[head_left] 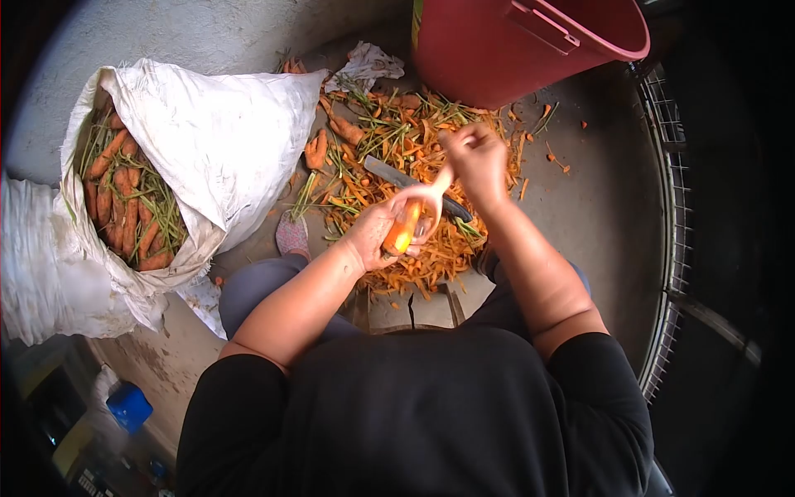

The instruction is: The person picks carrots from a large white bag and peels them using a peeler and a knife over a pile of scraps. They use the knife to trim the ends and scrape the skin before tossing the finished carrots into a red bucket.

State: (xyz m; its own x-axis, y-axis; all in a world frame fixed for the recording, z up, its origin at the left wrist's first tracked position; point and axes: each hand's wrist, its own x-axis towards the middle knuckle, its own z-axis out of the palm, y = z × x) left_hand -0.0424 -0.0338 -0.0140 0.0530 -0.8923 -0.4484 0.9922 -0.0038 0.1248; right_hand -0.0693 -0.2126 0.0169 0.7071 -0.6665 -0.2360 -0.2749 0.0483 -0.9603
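Orange, glossy: observed a carrot (402,229) clamped in fingers of the left hand (383,234). Observed fingers of the right hand (479,161) closed on a pale peeler (445,176). Noted a knife (389,172) on peelings (443,261), just beyond the left fingers; beyond the right, a red bucket (497,58).

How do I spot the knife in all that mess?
Find the big red plastic bucket, then the orange carrot peelings beside it. On them lies the knife. Its straight grey metal blade and dark handle stand out from the thin green stalks.

Grey concrete floor (609,207), pale rough wall (41,108)
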